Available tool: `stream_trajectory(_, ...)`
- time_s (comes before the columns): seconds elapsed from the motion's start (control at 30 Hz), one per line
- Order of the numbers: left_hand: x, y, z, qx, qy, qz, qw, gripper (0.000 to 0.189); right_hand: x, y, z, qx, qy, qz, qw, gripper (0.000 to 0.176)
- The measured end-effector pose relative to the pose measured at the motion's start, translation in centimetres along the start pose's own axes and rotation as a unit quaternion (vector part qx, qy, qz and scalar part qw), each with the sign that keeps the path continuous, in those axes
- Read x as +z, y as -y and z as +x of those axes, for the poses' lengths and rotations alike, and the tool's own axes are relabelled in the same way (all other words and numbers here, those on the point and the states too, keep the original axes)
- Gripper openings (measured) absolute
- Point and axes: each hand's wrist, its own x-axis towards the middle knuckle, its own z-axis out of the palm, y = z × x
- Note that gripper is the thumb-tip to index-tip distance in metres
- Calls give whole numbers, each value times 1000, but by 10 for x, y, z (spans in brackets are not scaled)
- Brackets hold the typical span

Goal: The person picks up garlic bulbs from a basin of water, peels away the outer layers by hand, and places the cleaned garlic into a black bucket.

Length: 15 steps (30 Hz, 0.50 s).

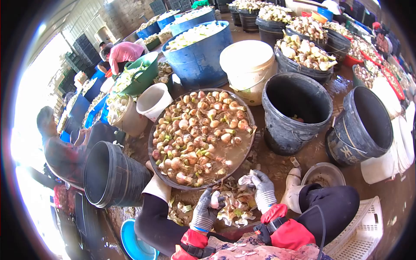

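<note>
My left hand (204, 212), in a grey striped glove, is closed around a pale peeled garlic bulb (215, 199). To its right, my right hand (264, 193), gloved the same way, pinches a whitish piece of garlic skin (246, 180). Both hands are just past the near rim of a wide round tub (151, 149), where unpeeled garlic bulbs (190, 130) float in muddy water. Loose garlic peelings (237, 208) lie heaped on the ground beneath and between my hands.
Black buckets stand at the left (97, 173), the right (286, 130) and far right (346, 138). A lidded white bucket (249, 82) is behind the tub. Beside my right foot are a bowl (339, 178) and white crate (368, 225). A blue basin (130, 238) sits lower left; a person (65, 151) sits left.
</note>
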Motion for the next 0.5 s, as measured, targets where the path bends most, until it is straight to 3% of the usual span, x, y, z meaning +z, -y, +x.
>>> stream_trajectory(0.07, -11, -3, -1, 5, 5, 5, 1000, 32, 0, 2, 0, 4, 29, -57, 998, 18)
stream_trajectory(0.1, -16, -3, -1, 11, 2, 2, 1000, 32, -1, -1, 0, 19, 117, -158, 980, 20)
stream_trajectory(0.17, -22, 1, 0, 1, -6, 51, 999, 35, 10, -2, -15, -23, 172, -367, 914, 26)
stream_trajectory(0.2, -24, 2, 2, -5, -2, 52, 999, 31, 14, -8, -17, 94, 203, -321, 920, 33)
stream_trajectory(0.23, -26, 4, 2, -4, -4, 50, 999, 31, 19, -15, -22, 96, 240, -282, 924, 34)
stream_trajectory(0.3, -25, 8, 1, 38, -41, 195, 979, 28, 28, -28, -29, 68, 246, -259, 931, 35)
stream_trajectory(0.37, -34, 13, 6, 30, -11, 173, 984, 32, 25, -42, -20, -77, 263, -326, 905, 34)
stream_trajectory(0.43, -23, 9, 0, 17, -50, 168, 984, 32, 43, -18, -27, 94, 187, -223, 952, 33)
stream_trajectory(0.5, -28, 5, -2, 44, -51, 236, 969, 28, 54, 0, -33, 48, 161, -220, 961, 33)
